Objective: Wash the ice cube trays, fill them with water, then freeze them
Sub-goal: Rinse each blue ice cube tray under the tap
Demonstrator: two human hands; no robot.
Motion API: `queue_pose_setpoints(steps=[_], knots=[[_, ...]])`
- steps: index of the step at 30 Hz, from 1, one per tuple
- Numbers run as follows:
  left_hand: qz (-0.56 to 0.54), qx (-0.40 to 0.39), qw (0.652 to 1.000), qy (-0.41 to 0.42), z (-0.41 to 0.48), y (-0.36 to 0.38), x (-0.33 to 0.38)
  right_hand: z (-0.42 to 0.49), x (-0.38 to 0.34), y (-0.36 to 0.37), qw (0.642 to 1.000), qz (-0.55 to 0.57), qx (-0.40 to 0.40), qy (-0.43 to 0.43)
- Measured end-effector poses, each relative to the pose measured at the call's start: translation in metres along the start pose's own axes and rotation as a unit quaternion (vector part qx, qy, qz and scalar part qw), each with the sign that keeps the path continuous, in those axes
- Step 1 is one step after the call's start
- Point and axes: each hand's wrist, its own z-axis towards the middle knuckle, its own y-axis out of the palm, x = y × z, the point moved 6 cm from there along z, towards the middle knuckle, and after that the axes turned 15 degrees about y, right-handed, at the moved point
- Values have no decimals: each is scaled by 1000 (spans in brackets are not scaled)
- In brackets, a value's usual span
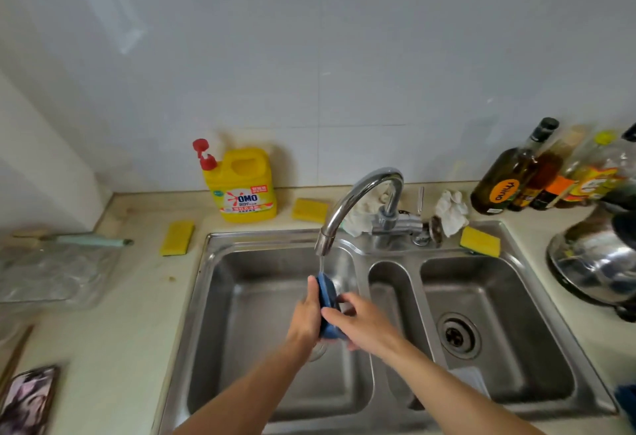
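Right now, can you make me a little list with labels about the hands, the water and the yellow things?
held thing: blue ice cube tray, on edge under the tap
left hand: grips the tray's left side
right hand: holds its right side
water: runs from the tap onto the tray, over the left sink basin
yellow things: detergent bottle and three sponges around the sink

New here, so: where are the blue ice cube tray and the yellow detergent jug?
Blue ice cube tray (pixel 326 291): head view, upper end.
Yellow detergent jug (pixel 247 199): head view, front label.
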Motion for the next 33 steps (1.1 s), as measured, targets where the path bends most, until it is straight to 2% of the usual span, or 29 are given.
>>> queue_pose_setpoints(steps=[5,12,22,33], knots=[[43,-7,999,-11,20,-2,10,10,-17,-9,1000,-4,13,19],[134,-44,989,46,45,0,32,26,-23,-17,998,40,23,30],[176,-60,982,43,67,1,39,47,-24,-20,998,46,2,31],[206,-93,972,55,64,32,44,45,-2,-39,997,76,8,27]])
